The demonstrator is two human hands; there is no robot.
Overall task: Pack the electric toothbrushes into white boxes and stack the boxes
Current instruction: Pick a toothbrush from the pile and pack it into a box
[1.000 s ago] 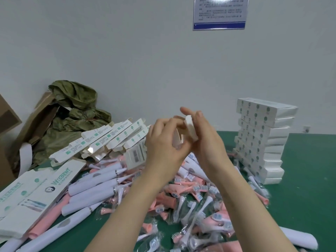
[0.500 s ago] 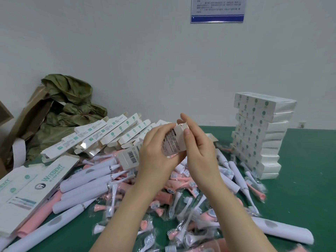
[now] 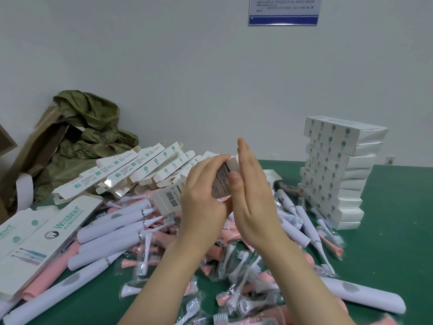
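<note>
The white box [image 3: 223, 181] is up in front of me, raised above the pile and held between both hands. My left grip [image 3: 201, 200] is curled round its near side, fingertips over the top edge. My right grip [image 3: 251, 195] is flat with the fingers straight, its palm against the box's end and the thumb lying on the printed face.

Just behind my left grip sits a barcode box [image 3: 167, 200]. Below lie white toothbrush handles [image 3: 112, 221], a pink handle [image 3: 54, 270] and bagged brush heads [image 3: 234, 259], heaped on the green worktop [image 3: 398, 242]. Flat box blanks [image 3: 131, 170] fan out at the back left, near an olive bag [image 3: 93, 127]. The stack of boxes [image 3: 337, 170] stands to the right by the wall.
</note>
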